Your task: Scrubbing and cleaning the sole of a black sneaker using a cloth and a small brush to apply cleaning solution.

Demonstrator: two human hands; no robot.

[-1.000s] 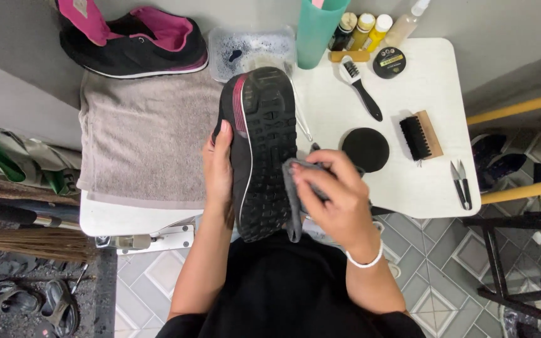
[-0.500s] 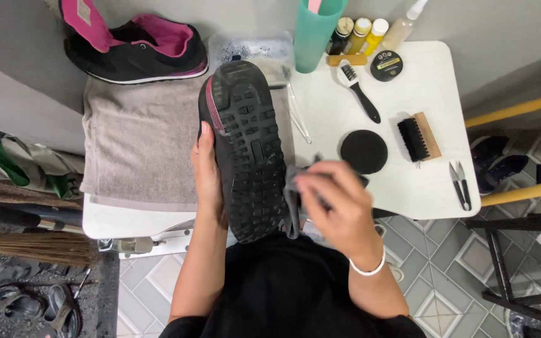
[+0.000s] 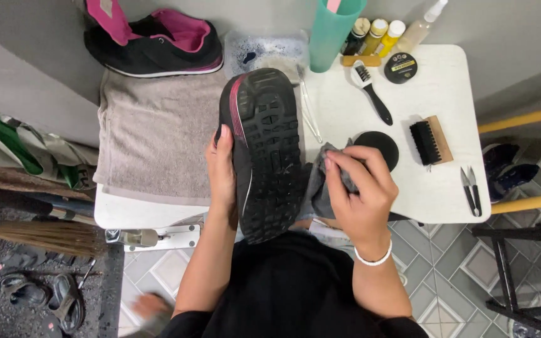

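the left hand [image 3: 221, 168] grips the side of a black shoe [image 3: 264, 153], held sole up over the white table [image 3: 446, 188]. the right hand [image 3: 358, 194] pinches a grey cloth [image 3: 319, 188] against the shoe's other side. further back lie a grey towel [image 3: 158, 134], two brushes and a second shoe [image 3: 154, 42].

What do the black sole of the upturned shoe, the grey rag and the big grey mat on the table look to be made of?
Black lugged shoe sole, steadied by the left hand: likely rubber, matte, with moulded tread blocks. Grey rag bunched in the right hand: soft cloth, going by its folds. Grey mat: probably terry towelling, with a fuzzy, nubbly surface. White table: smooth, possibly plastic or painted.
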